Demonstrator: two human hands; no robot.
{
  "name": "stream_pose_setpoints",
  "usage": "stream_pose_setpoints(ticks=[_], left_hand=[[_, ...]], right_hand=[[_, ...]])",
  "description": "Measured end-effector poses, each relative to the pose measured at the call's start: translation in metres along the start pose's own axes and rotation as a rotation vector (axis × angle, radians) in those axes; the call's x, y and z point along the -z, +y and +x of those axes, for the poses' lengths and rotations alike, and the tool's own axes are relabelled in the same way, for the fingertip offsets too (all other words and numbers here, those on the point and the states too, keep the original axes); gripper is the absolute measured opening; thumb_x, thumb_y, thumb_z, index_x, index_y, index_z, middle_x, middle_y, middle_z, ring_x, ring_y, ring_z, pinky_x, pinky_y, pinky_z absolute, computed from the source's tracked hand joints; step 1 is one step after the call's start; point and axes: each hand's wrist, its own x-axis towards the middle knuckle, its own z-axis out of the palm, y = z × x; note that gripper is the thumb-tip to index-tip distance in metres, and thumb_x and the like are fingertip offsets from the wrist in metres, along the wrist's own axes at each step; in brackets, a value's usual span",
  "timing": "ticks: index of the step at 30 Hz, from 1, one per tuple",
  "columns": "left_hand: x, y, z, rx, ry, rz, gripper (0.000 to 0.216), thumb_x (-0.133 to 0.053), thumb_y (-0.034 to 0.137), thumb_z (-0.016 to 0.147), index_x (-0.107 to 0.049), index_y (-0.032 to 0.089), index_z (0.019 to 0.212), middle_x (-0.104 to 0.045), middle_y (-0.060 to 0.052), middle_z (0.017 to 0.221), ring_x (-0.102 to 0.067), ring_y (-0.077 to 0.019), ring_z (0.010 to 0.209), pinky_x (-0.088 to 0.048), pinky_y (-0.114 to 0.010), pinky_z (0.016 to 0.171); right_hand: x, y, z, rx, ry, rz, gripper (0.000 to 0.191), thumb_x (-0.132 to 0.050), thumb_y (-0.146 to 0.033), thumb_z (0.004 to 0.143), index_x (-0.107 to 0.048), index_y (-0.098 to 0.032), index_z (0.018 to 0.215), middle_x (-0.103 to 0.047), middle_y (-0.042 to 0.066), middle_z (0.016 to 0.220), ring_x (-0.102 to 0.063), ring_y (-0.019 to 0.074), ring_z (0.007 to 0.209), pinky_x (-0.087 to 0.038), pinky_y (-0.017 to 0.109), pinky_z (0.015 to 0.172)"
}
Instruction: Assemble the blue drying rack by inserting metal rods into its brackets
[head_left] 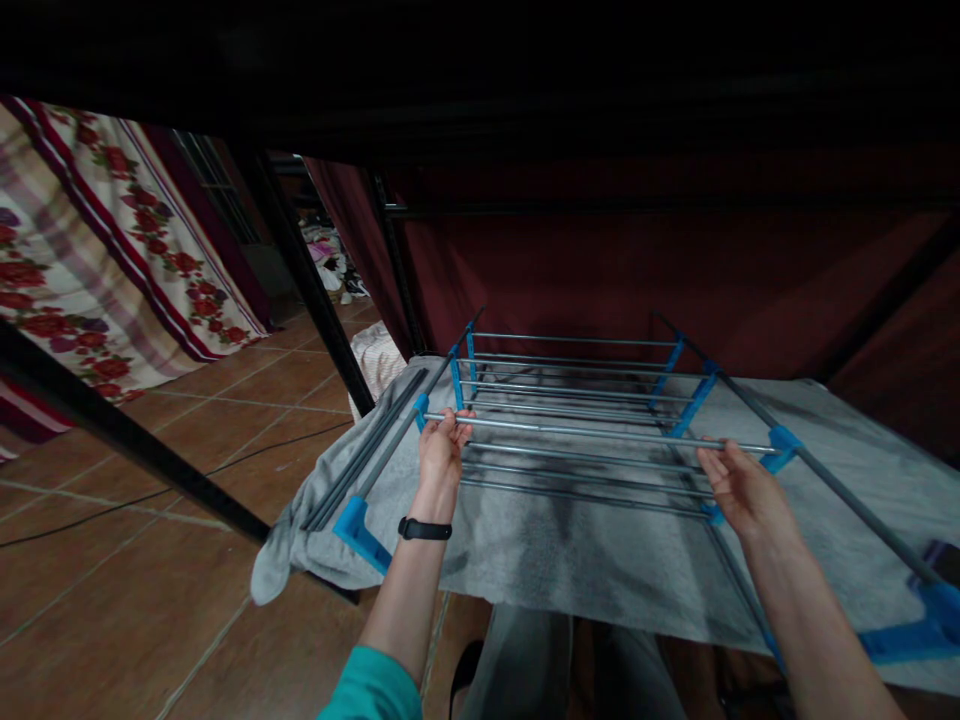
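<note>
A metal rack (577, 408) of grey rods and blue plastic connectors lies on a grey cloth. My left hand (441, 450), with a black band on its wrist, is closed around the left end of the nearest upper crossbar (585, 431). Its right end is pinched in my right hand (739, 485), just inside a blue connector (785, 446). That bar runs level between the two blue connectors. Further crossbars stretch behind it and below it. A blue corner piece (362, 533) sits at the near left of the frame.
Several loose grey rods (360, 455) lie at the cloth's (540, 560) left edge. Black metal posts (311, 285) stand to the left, with a dark shelf overhead. Behind hangs a maroon curtain (570, 260). A dark cable (180, 487) crosses the tiled floor. A dark purple object (939, 562) lies far right.
</note>
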Motion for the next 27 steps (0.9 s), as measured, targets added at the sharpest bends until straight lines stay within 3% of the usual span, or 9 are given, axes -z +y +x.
stream_pose_setpoints(ticks=[8, 15, 21, 27], left_hand=[[0.004, 0.001, 0.004, 0.012, -0.027, -0.003, 0.007, -0.055, 0.009, 0.089, -0.055, 0.016, 0.087, -0.07, -0.005, 0.077, -0.07, -0.0127, 0.067, -0.055, -0.02, 0.061], [0.004, 0.003, 0.006, 0.037, -0.013, -0.006, 0.007, -0.058, 0.008, 0.087, -0.057, 0.015, 0.086, -0.071, -0.007, 0.08, -0.071, -0.0149, 0.072, -0.055, -0.021, 0.062], [0.004, 0.008, 0.002, 0.053, -0.038, 0.034, 0.013, -0.057, 0.009, 0.087, -0.058, 0.016, 0.077, -0.071, -0.005, 0.078, -0.071, -0.0137, 0.075, -0.055, -0.021, 0.068], [0.006, 0.007, 0.016, 0.032, -0.039, 0.12, 0.013, -0.055, 0.006, 0.086, -0.058, 0.014, 0.076, -0.069, -0.004, 0.075, -0.07, -0.0132, 0.073, -0.057, -0.023, 0.069]], right_hand=[[0.0, 0.001, 0.0, -0.009, 0.016, 0.018, 0.007, -0.068, -0.011, 0.079, -0.066, -0.016, 0.075, -0.069, 0.002, 0.077, -0.07, 0.0117, 0.075, -0.061, 0.025, 0.08], [0.005, 0.007, 0.003, 0.005, 0.016, 0.017, 0.012, -0.075, -0.013, 0.074, -0.064, -0.017, 0.072, -0.068, -0.001, 0.075, -0.069, 0.0107, 0.072, -0.061, 0.025, 0.079], [-0.007, -0.003, -0.007, 0.034, -0.04, 0.014, 0.011, -0.074, -0.019, 0.076, -0.064, -0.021, 0.076, -0.07, -0.001, 0.074, -0.068, 0.01, 0.069, -0.062, 0.025, 0.076], [-0.017, -0.01, -0.012, 0.041, -0.066, 0.014, 0.014, -0.076, -0.023, 0.075, -0.063, -0.022, 0.079, -0.072, 0.002, 0.081, -0.069, 0.0127, 0.071, -0.062, 0.026, 0.074]])
